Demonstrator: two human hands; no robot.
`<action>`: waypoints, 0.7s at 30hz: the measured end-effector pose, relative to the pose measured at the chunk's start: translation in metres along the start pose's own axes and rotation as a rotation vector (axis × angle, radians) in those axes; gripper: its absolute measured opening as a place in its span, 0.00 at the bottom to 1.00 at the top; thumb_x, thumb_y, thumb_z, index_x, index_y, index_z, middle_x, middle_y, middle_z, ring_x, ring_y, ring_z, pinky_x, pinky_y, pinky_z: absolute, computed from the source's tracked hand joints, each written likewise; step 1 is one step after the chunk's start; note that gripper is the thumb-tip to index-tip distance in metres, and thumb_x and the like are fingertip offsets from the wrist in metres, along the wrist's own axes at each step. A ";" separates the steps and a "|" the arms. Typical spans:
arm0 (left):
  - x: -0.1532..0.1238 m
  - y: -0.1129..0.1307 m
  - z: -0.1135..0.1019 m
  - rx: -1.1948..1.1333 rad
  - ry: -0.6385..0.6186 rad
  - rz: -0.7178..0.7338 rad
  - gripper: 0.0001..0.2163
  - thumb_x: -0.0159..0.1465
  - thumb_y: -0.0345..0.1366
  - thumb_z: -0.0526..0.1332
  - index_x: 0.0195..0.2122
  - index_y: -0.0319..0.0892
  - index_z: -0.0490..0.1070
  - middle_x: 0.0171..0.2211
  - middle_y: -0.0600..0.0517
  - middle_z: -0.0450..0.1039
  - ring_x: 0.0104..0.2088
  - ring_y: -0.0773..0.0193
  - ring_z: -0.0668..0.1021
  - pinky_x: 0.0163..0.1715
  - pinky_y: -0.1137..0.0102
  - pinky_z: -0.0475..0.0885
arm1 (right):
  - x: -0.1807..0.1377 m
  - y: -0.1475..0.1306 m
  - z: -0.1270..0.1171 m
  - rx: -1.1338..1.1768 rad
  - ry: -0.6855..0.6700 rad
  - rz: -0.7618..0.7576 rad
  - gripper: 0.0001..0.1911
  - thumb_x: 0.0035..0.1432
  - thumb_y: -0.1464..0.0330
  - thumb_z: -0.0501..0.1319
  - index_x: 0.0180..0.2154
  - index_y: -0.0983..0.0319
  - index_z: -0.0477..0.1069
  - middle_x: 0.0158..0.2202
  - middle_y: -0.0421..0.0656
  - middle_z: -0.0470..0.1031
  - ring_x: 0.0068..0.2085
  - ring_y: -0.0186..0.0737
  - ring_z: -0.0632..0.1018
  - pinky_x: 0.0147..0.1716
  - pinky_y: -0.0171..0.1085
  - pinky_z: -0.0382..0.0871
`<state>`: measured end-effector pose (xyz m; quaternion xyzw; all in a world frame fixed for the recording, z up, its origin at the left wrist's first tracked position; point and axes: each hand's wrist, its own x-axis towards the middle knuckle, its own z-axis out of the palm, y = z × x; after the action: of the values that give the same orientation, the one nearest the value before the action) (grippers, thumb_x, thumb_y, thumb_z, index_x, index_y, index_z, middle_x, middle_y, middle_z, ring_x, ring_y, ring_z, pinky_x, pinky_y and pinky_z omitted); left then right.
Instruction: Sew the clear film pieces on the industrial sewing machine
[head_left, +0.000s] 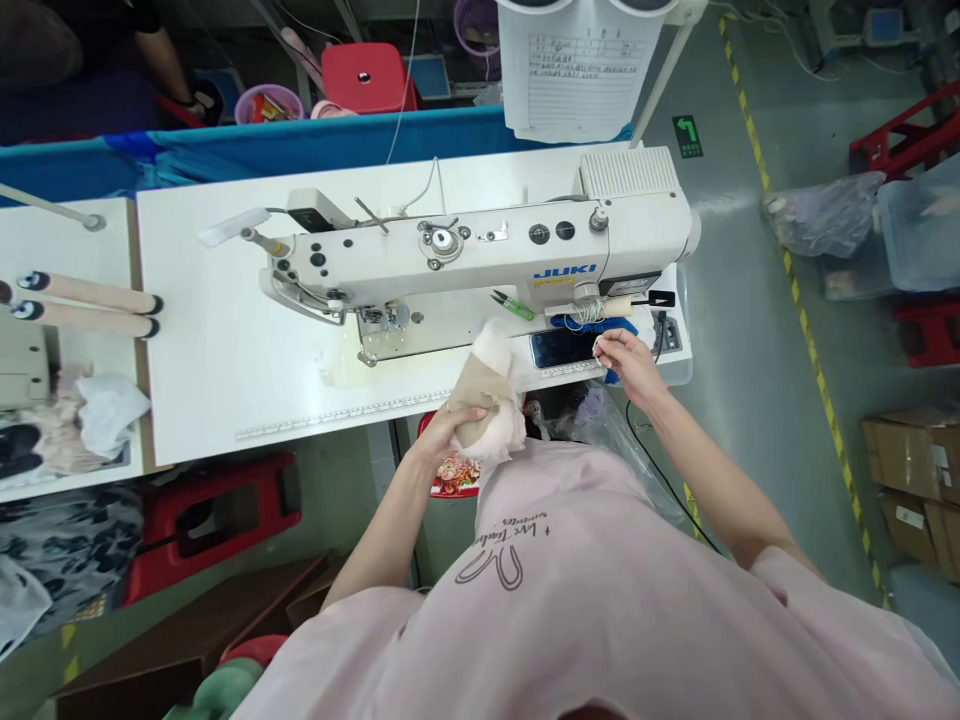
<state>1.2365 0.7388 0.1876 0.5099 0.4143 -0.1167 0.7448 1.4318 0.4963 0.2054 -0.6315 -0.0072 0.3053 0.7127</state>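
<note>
Fingers [466,413] of the left hand [446,432] clamped on a plush fabric piece [491,395], beige and white, held at the front edge of the white tabletop [225,370] below the JUKI sewing machine [480,250]. Green thread snips [514,305] and a smartphone [559,348] lie just right of it. Right hand [630,368]: fingers pinched together on a small white piece [598,346].

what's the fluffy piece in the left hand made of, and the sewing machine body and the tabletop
Fluffy piece, held by the left hand: likely plush fabric, white fuzzy pile with a matte beige panel. Sewing machine body: looks like painted metal, smooth white semi-gloss, though plastic can't be ruled out. Tabletop: probably laminate, flat, white, faintly reflective.
</note>
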 end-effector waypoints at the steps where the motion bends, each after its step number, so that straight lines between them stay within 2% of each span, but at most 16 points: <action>1: 0.005 0.000 -0.001 -0.009 0.034 0.015 0.08 0.64 0.35 0.63 0.41 0.36 0.72 0.37 0.51 0.75 0.34 0.66 0.78 0.36 0.66 0.76 | 0.000 0.005 -0.002 -0.017 0.020 0.002 0.19 0.44 0.58 0.68 0.33 0.60 0.63 0.27 0.37 0.72 0.23 0.27 0.64 0.26 0.32 0.60; 7: 0.046 0.015 -0.015 -0.013 0.275 0.143 0.09 0.65 0.34 0.62 0.44 0.37 0.70 0.41 0.50 0.74 0.38 0.64 0.77 0.39 0.64 0.76 | 0.002 0.031 -0.020 -0.181 0.057 -0.020 0.18 0.48 0.60 0.63 0.39 0.60 0.63 0.29 0.37 0.73 0.23 0.30 0.67 0.26 0.33 0.61; 12: 0.080 0.030 -0.027 0.034 0.448 0.222 0.09 0.64 0.33 0.63 0.45 0.37 0.70 0.39 0.51 0.74 0.35 0.66 0.77 0.37 0.65 0.75 | 0.003 0.047 -0.027 -0.400 -0.077 -0.025 0.11 0.52 0.64 0.56 0.37 0.61 0.70 0.31 0.39 0.72 0.25 0.30 0.68 0.30 0.34 0.62; 15: 0.091 0.029 -0.030 0.030 0.448 0.245 0.09 0.64 0.34 0.62 0.44 0.37 0.70 0.39 0.50 0.74 0.35 0.65 0.77 0.37 0.65 0.75 | 0.004 0.060 -0.025 -0.518 -0.217 0.012 0.11 0.53 0.66 0.55 0.35 0.62 0.72 0.30 0.39 0.73 0.27 0.32 0.69 0.31 0.35 0.63; 21: 0.099 0.012 -0.032 -0.001 0.448 0.332 0.12 0.65 0.38 0.61 0.48 0.38 0.70 0.44 0.48 0.73 0.41 0.62 0.77 0.41 0.62 0.76 | 0.012 0.091 -0.020 -0.684 -0.469 0.083 0.09 0.56 0.69 0.56 0.38 0.63 0.74 0.30 0.39 0.73 0.28 0.32 0.70 0.32 0.35 0.64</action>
<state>1.2898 0.7961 0.1178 0.5834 0.4795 0.1227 0.6440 1.4111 0.4852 0.1147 -0.7448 -0.2450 0.4495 0.4280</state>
